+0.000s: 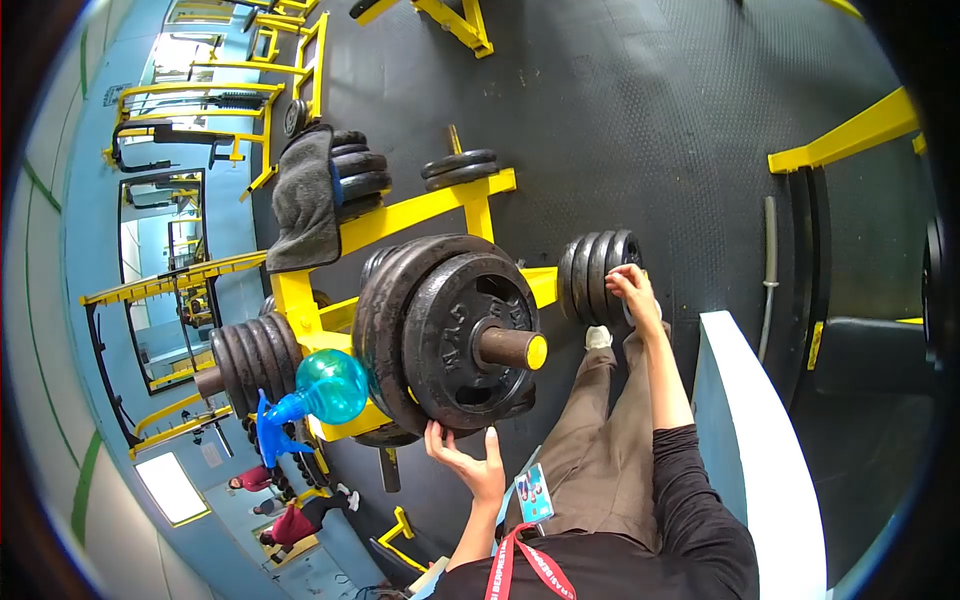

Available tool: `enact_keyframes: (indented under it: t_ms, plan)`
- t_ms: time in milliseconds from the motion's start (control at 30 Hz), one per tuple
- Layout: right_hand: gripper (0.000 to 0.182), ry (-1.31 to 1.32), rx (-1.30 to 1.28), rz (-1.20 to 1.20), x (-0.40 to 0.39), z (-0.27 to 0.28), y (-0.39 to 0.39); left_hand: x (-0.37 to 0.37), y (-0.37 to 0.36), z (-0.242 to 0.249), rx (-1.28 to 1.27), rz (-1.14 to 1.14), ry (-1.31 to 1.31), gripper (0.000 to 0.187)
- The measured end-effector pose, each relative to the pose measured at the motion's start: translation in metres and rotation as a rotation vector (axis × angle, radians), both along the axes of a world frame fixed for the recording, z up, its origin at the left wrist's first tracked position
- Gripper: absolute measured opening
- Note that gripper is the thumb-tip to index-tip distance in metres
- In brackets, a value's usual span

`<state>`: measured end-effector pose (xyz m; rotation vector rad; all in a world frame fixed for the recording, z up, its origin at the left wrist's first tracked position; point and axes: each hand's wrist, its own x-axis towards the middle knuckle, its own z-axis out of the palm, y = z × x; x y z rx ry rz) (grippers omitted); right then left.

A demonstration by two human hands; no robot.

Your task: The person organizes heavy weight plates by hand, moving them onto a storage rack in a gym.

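Note:
My left hand (468, 468) is at the lower edge of a large black weight plate (468, 340), thumb and fingers spread, fingertips right at the rim. That plate sits with thicker ones on a peg (512, 348) with a yellow end. My right hand (636, 292) is raised farther right, its fingers loosely bent and apart, overlapping the edge of a row of black plates (590, 275) on the yellow rack (420, 215). Nothing shows in its grip. Beside the large plates is a spray bottle (335, 385) with a blue trigger head and teal body.
A grey towel (305, 200) drapes over more plates on the rack. Another plate stack (255, 365) sits at the left. A white-edged panel (760, 440) stands close on my right. Yellow gym machines (195, 110) line the wall; people (300, 520) are in the background.

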<state>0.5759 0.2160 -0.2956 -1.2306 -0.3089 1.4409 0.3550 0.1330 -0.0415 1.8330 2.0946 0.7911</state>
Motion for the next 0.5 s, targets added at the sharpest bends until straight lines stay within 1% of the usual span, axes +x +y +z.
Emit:
enact_keyframes:
  t_ms: [33,100,167,233,300,367,433,500]
  plan:
    - [0.014,-0.035,-0.045,-0.019,0.004,-0.002,-0.004,-0.001,0.002,-0.002,0.004,0.002,0.031,0.068]
    - [0.014,0.006,-0.037,-0.067,0.008,-0.022,-0.013,-0.002,0.005,-0.002,-0.038,0.013,0.083,0.070]
    - [0.013,0.033,-0.126,-0.079,0.009,-0.043,-0.028,-0.001,0.012,-0.009,0.039,-0.003,0.049,0.074]
    - [0.013,0.059,-0.171,-0.116,0.007,-0.056,-0.044,0.002,0.018,-0.013,0.030,-0.024,0.105,0.077]
    - [0.013,0.090,-0.201,-0.131,0.003,-0.065,-0.061,0.006,0.022,-0.018,0.059,-0.001,0.207,0.079]
    - [0.013,0.087,-0.252,-0.132,0.000,-0.071,-0.072,0.007,0.031,-0.021,0.067,-0.044,0.195,0.080]
    - [0.013,0.121,-0.285,-0.116,-0.003,-0.071,-0.078,0.008,0.037,-0.019,0.103,-0.094,0.293,0.080]
    - [0.012,0.145,-0.285,-0.107,-0.005,-0.072,-0.083,0.008,0.041,-0.021,0.094,-0.089,0.322,0.080]
